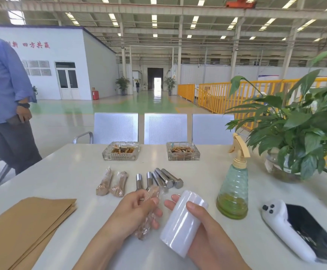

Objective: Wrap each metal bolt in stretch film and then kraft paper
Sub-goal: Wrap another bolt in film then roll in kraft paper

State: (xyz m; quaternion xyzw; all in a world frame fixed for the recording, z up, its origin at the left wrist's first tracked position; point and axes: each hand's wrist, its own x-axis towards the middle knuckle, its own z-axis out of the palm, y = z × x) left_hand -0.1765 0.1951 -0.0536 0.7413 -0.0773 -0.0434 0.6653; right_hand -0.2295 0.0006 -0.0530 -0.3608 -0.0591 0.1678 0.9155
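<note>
Count first: five bare bolts (pixel 158 179) lie in a fan just beyond your hands, and left of those bolts sit two wrapped bolts (pixel 112 185), brown under film. A third one, the film-covered bolt (pixel 149 213), is in your left hand (pixel 133 213); your fingers curl around its middle, with both ends poking out past the fist. I think there's brown paper under that film, but it's blurry. Your right hand (pixel 199 228) grips the stretch film roll (pixel 182 223), thumb on top, just right of the held bolt. A stack of kraft paper (pixel 22 228) lies well left of the bare bolts. Behind the bolts are two glass ashtrays (pixel 120 151), both full of cigarette butts. Right of the bolts, one spray bottle (pixel 233 184) holds green liquid at the bottom.
</note>
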